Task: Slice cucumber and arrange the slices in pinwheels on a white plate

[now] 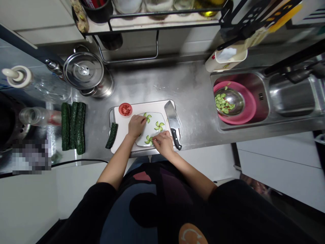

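A white squarish plate (150, 128) lies on a pale cutting board (122, 134). Thin green cucumber slices (159, 126) form three pinwheel shapes on it. My left hand (136, 126) is over the plate's left side, its fingers curled together beside the upper pinwheel; whatever they pinch is hidden. At the lower pinwheel, my right hand (164, 141) has its fingertips closed on a cucumber slice (150, 141). A cut tomato half (125, 109) sits at the board's upper left, and a cucumber piece (111, 135) at its left edge. A black-handled cleaver (173, 117) rests along the right side.
Three whole cucumbers (73, 127) lie left of the board, below a lidded steel pot (85, 73). In the sink at right, a pink basin (250, 106) holds a steel bowl (237, 101) with cucumber bits. A utensil holder (215, 64) stands behind the sink.
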A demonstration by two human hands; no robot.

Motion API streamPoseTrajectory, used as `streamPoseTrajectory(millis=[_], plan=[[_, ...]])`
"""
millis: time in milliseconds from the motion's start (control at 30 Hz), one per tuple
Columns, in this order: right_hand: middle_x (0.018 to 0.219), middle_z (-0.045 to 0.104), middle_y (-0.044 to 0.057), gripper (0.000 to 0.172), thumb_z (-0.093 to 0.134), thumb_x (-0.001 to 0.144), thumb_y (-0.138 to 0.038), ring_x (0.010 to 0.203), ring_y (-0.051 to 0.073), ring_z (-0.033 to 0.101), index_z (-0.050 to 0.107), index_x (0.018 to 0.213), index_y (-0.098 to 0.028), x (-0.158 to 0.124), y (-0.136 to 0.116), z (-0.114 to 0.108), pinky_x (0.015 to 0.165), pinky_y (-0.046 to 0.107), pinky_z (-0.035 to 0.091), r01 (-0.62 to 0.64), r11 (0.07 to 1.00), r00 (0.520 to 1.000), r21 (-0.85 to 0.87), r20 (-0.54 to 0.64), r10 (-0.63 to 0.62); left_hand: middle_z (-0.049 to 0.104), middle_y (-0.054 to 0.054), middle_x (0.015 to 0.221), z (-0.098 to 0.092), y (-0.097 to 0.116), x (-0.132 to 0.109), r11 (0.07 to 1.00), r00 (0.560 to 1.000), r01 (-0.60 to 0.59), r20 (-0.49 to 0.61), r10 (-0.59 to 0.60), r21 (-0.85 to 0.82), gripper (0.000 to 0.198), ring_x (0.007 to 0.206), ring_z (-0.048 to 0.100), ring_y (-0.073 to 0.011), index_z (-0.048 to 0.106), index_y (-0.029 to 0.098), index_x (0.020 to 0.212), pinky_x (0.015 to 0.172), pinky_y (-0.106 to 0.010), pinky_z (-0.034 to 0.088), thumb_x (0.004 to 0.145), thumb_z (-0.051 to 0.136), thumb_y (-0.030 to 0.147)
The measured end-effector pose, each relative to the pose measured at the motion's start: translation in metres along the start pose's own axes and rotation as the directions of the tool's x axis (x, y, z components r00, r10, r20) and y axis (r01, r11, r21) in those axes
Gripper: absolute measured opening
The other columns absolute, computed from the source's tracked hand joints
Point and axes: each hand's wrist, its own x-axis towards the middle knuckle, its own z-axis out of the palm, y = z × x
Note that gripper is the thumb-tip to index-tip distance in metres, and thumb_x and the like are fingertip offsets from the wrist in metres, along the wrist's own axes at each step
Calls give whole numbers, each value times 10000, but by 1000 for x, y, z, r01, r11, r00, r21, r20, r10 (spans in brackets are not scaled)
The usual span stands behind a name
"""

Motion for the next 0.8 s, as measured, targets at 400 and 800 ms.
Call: streamPoseTrajectory(millis=[400, 800], plan=[[844, 677, 59, 181, 567, 869, -265, 929, 233, 457, 748, 863, -255, 2, -1, -3, 729, 329, 306, -10, 1000, 1000, -1, 13, 10, 722, -46, 812, -11, -2, -5, 995, 996, 86, -11, -86, 58, 135, 811, 632, -205, 699, 224, 774, 837, -352, 474, 838, 585, 253], [923, 685, 61, 190, 544, 871, -231, 1002, 254, 445, 734, 871, -248, 41, -14, -26, 697, 332, 293, -119, 991, 992, -66, 27, 121, 720, -56, 829, -14, 4, -1, 988, 986, 104, 117, -117, 118, 170, 863, 616, -222, 710, 225, 765, 819, -350, 469, 848, 568, 269]])
